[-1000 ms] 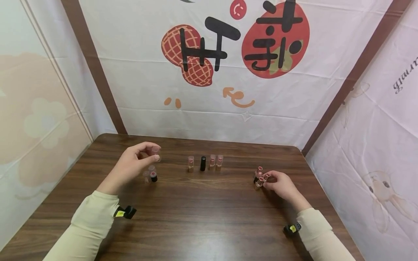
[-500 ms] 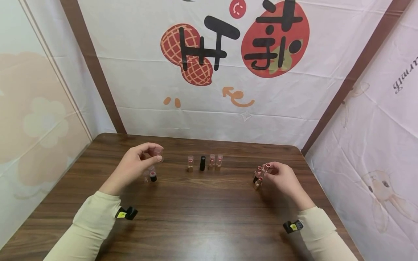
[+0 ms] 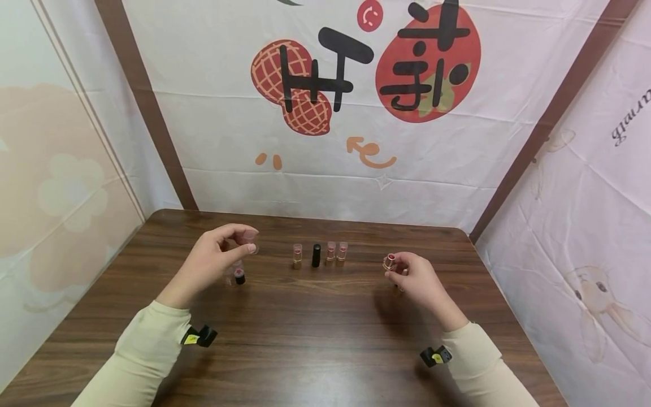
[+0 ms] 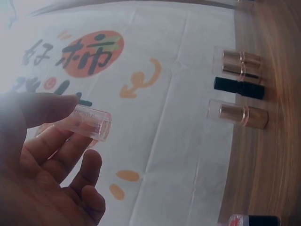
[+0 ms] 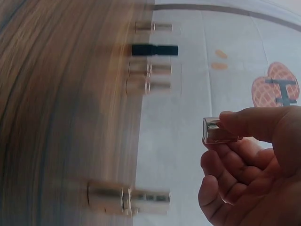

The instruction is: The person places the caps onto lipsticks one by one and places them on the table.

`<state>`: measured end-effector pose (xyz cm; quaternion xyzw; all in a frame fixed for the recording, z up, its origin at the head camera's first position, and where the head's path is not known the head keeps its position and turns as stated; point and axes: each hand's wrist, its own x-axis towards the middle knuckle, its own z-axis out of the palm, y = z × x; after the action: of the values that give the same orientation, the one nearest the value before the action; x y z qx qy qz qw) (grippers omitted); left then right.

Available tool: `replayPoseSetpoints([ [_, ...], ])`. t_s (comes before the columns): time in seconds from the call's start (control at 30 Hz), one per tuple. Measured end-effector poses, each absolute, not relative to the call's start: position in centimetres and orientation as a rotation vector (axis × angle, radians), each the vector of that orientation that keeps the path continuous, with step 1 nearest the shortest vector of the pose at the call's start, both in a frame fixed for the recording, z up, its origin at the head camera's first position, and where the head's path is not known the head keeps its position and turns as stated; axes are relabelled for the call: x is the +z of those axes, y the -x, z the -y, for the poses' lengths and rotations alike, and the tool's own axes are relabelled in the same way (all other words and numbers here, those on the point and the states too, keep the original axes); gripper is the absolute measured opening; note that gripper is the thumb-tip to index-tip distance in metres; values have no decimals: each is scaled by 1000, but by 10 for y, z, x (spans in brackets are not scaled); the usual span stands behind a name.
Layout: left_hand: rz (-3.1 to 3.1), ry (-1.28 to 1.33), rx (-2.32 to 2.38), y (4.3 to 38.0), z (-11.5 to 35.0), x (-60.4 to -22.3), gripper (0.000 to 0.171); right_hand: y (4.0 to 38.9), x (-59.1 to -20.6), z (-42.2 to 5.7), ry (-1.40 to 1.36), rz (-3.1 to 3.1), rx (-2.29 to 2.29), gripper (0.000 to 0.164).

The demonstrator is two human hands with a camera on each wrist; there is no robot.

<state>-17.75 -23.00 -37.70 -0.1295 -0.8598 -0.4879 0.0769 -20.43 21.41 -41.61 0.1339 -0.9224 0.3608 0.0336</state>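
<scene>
My left hand [image 3: 205,260] pinches a clear lipstick cap [image 4: 91,123] between thumb and fingers, raised above the table's left part. Below it stand a black-based lipstick [image 3: 239,277] and a clear cap [image 3: 230,277]. My right hand [image 3: 424,282] pinches an uncapped gold lipstick [image 3: 390,261], lifted off the table, its red tip showing in the head view. Behind those fingers, gold lipsticks [image 5: 110,195] stand on the table, mostly hidden in the head view and blurred in the right wrist view.
Across the middle of the wooden table [image 3: 305,339] stands a row of capped lipsticks: one gold [image 3: 297,257], one black [image 3: 316,255], and two gold side by side [image 3: 342,254]. A printed cloth [image 3: 325,186] hangs behind the table's far edge.
My right hand has raised one gold lipstick out of the right-hand cluster and carried it leftward. Holding the clear cap, my left hand has drifted slightly right.
</scene>
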Motion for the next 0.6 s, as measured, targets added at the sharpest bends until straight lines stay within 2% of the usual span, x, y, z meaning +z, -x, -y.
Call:
replayPoseSetpoints([
  [0.33,2608,402,-1496,175,221,-379,35,203,-422,-176,-505,2782,1164,15],
  [0.6,2563,446,-1375,173,213,-381,28,201,-423,-152,-528,2758,1198,17],
])
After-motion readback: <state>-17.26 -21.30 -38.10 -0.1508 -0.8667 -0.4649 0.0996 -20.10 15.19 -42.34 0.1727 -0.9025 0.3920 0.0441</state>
